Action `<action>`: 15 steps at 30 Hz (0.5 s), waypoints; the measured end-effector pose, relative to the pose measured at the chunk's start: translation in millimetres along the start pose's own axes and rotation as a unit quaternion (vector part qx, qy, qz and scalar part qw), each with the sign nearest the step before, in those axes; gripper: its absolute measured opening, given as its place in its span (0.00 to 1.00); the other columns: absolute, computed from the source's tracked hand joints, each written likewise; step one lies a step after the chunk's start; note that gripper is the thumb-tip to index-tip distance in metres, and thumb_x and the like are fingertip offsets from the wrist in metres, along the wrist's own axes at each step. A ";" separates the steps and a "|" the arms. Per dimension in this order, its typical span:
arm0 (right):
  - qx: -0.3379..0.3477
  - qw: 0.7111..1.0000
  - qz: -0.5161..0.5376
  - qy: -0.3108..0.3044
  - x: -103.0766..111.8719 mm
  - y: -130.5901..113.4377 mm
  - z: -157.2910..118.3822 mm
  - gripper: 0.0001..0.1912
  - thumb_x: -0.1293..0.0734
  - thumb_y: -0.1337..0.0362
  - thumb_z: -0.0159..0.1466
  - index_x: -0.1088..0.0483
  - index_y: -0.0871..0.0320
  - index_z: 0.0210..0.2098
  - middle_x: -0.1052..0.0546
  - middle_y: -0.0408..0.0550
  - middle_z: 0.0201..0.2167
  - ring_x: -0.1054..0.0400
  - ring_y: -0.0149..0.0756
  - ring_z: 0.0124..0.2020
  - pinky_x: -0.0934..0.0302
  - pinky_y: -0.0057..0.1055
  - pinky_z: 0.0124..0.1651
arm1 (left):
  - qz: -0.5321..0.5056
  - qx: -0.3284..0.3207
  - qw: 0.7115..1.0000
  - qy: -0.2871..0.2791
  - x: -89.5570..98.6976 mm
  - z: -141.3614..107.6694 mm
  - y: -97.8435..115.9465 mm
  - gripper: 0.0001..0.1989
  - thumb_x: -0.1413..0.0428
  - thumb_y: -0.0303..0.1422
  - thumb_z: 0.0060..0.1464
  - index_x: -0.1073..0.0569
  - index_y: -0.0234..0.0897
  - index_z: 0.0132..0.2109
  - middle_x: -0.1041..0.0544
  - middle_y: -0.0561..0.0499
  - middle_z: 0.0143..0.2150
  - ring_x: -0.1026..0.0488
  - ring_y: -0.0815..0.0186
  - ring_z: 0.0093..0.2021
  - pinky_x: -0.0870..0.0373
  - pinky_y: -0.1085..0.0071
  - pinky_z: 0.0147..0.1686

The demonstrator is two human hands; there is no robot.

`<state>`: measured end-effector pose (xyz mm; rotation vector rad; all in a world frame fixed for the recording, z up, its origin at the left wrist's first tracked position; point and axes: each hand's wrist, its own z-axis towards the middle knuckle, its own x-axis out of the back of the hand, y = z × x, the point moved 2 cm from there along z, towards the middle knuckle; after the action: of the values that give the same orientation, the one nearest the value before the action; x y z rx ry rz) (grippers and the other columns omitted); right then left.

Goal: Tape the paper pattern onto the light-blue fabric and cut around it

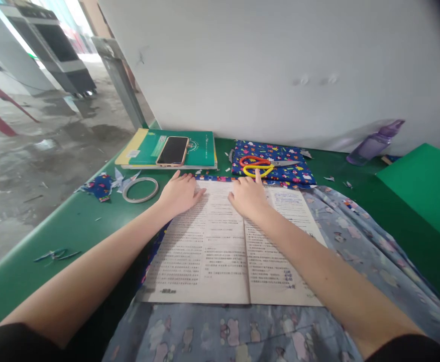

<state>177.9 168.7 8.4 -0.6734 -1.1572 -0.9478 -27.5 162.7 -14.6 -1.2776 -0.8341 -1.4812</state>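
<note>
A printed booklet [223, 241] lies spread on a large piece of fabric [201, 334], whose grey-blue side with faint animal figures faces up. Along the sheet's far edge runs a strip of dark blue patterned fabric [216, 178]. My left hand [180, 193] rests over the far left corner, fingers stretched and thumb apart. Near the middle of that edge, my right hand [249, 195] presses down, with one finger pointing forward and the thumb out. Just beyond it, scissors [283, 163] with red and yellow handles lie on a folded blue patterned cloth [272, 151].
Books [205, 143] carrying a phone [173, 151] stand by the wall. A tape roll [140, 190] and fabric scraps [101, 187] lie left on the green table [118, 226]. At right are a purple bottle [370, 148] and a green board [427, 186].
</note>
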 end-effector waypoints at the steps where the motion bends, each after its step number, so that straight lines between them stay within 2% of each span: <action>1: 0.015 1.000 0.009 0.004 2.0 -3.3 4.6 0.21 0.41 0.62 0.64 0.29 0.67 0.51 0.26 0.61 0.51 0.34 0.52 0.53 0.67 0.56 0.68 | 0.000 0.006 1.000 0.005 -0.6 0.4 1.7 0.31 0.60 0.45 0.64 0.31 0.20 0.55 0.30 0.29 0.58 0.34 0.49 0.60 0.47 0.54 0.64; 3: 0.059 0.997 0.045 -0.001 2.3 -12.7 13.9 0.24 0.42 0.63 0.65 0.33 0.67 0.57 0.33 0.60 0.60 0.40 0.50 0.60 0.60 0.51 0.68 | -0.010 0.023 0.999 0.021 -3.5 -0.6 5.0 0.30 0.60 0.43 0.63 0.32 0.18 0.56 0.33 0.27 0.60 0.36 0.48 0.62 0.44 0.56 0.62; 6: 0.105 0.990 0.086 -0.043 -7.0 -27.7 23.8 0.27 0.44 0.62 0.66 0.40 0.69 0.62 0.39 0.58 0.65 0.46 0.44 0.66 0.53 0.43 0.67 | -0.028 0.033 0.998 0.034 -8.7 -3.4 8.2 0.31 0.62 0.41 0.64 0.35 0.15 0.58 0.35 0.26 0.61 0.40 0.48 0.64 0.44 0.57 0.62; 11: 0.129 0.985 0.092 -0.063 -28.1 -38.1 23.6 0.28 0.47 0.63 0.68 0.42 0.72 0.63 0.41 0.60 0.65 0.48 0.45 0.67 0.56 0.43 0.69 | -0.031 0.040 0.999 0.019 -12.9 -4.7 7.6 0.34 0.64 0.43 0.65 0.39 0.11 0.61 0.37 0.24 0.63 0.43 0.48 0.66 0.47 0.57 0.64; 15: 0.125 0.985 0.112 -0.050 -33.5 -35.5 19.6 0.28 0.47 0.62 0.68 0.41 0.72 0.63 0.40 0.59 0.65 0.49 0.43 0.67 0.56 0.40 0.69 | -0.059 0.041 0.997 0.010 -17.3 -4.8 6.6 0.36 0.65 0.45 0.65 0.42 0.10 0.62 0.42 0.23 0.65 0.48 0.46 0.68 0.50 0.54 0.65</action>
<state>133.9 177.7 -19.0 -0.6373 -1.2345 -0.5725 -23.1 160.3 -33.0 -1.1679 -0.9606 -1.5347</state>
